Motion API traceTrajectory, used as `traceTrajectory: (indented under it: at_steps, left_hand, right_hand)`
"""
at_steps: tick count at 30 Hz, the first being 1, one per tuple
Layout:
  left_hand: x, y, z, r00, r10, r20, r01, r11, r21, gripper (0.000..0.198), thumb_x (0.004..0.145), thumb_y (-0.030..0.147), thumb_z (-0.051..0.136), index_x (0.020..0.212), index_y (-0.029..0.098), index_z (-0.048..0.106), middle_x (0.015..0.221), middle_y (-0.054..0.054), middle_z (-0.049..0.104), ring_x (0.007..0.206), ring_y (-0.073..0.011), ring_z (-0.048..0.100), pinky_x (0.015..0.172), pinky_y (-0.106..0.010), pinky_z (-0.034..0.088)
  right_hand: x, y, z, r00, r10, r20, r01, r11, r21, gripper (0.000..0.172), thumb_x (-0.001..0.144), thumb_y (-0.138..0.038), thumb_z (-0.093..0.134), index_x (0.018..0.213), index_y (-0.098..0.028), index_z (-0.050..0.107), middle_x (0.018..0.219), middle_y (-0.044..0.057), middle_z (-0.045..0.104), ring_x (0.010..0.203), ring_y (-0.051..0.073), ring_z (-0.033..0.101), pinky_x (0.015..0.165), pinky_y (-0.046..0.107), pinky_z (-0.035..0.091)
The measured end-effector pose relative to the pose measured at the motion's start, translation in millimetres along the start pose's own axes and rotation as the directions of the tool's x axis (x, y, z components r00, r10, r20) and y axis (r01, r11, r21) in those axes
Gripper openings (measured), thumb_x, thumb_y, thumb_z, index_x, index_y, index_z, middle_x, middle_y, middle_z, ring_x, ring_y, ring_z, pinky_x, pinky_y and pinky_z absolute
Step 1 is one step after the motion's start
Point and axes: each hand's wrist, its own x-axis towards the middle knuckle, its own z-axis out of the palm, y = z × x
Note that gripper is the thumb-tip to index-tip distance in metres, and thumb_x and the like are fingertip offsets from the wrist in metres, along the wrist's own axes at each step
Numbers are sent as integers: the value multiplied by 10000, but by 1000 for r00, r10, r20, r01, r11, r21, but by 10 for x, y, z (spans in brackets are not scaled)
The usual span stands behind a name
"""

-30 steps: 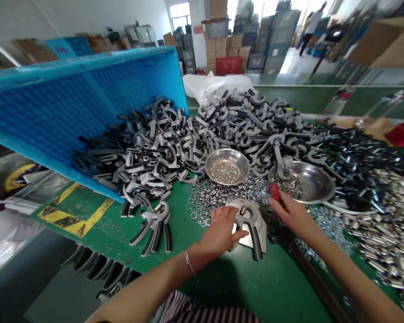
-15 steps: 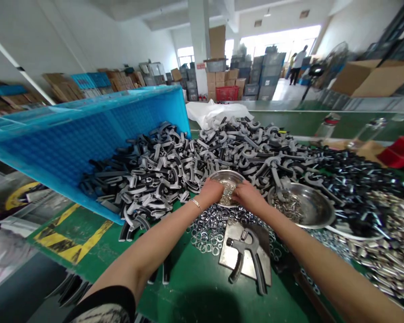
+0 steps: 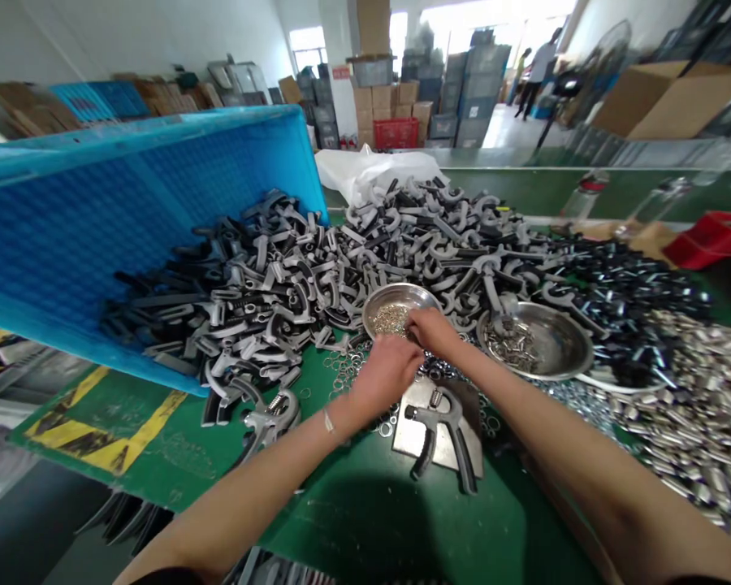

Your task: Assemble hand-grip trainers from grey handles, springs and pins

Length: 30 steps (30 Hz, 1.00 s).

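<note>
right hand (image 3: 434, 329) fingers bunched at near rim of steel bowl (image 3: 374, 302); left hand (image 3: 382, 375) curled over ring pile (image 3: 344, 370), pinch unclear.

A big blue crate (image 3: 127, 219) lies tipped on the green table (image 3: 365, 520), spilling a heap of grey and black handles (image 3: 268, 276); behind it sits a white bag (image 3: 371, 166); to the right, a wide steel bowl (image 3: 564, 341), dark small parts (image 3: 621, 292) and shiny metal sleeves (image 3: 694, 406); cardboard boxes (image 3: 663, 97) stand further back, and a person (image 3: 539, 65) is by the bright doorway.
</note>
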Motion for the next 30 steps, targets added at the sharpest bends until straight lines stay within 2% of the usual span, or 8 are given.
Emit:
traceTrajectory:
  at_steps: [2,5,10,15,17,20,24,30]
  left_hand:
    - [-306,213,127,993,99,60,-94,993,-70,235,997,331,471,944,190,652,941,-41,676,965,-210,556,936,-364,359]
    - [-548,370,338,993,89,82,-87,996,-20,237,994,343,478,932,193,651,946,-47,658,953,-222,537,901,-386,359]
    - [-519,388,479,985,162,52,-167,978,126,224,996,286,455,949,184,649,939,-63,645,950,-243,528,867,-411,361]
    - [-539,422,486,977,210,39,-213,951,223,228,993,217,427,934,153,638,908,-86,638,922,-246,540,869,-413,379]
    - [-549,435,482,974,220,49,-226,940,255,226,991,208,425,923,148,632,897,-86,636,915,-248,546,867,-415,390]
    - [-547,449,460,950,294,106,-313,897,312,234,992,188,410,935,133,630,909,-93,640,915,-251,560,882,-425,402]
    - [-621,441,446,914,364,181,-405,852,333,278,1007,185,372,1106,103,618,1012,-120,657,955,-250,581,923,-421,411]
    - [-875,374,555,937,327,127,-350,875,335,388,1022,204,356,1381,116,473,1344,-135,578,1173,-243,534,1034,-395,377]
  right_hand:
    - [-27,-17,-46,999,7,-40,-2,993,118,80,886,-139,592,908,-144,669,955,74,703,971,207,632,932,382,458]
    - [-217,-44,-180,995,36,-94,-6,954,299,137,874,-172,559,971,-150,653,945,63,704,904,187,641,865,325,476]
    - [-1000,-40,-400,993,97,-62,-52,859,509,216,874,-340,562,977,-173,652,892,35,711,824,180,660,760,301,515]
    - [-1753,30,-327,978,207,29,-180,761,623,288,903,-435,541,881,-172,657,778,35,718,717,186,675,671,300,534]
    - [-1915,52,-219,972,233,10,-189,760,622,317,922,-457,519,857,-178,654,753,33,718,693,191,682,656,303,539]
    - [-2037,49,-48,972,210,-106,-121,833,540,312,936,-440,513,832,-184,659,749,41,710,699,208,677,678,333,537]
    - [-2087,-5,85,964,114,-239,0,901,433,216,942,-352,537,841,-207,662,870,70,706,853,244,650,842,407,499]
    - [-2037,-11,187,948,-100,-302,189,941,281,179,971,-286,524,878,-215,660,892,68,700,893,241,622,876,418,491]
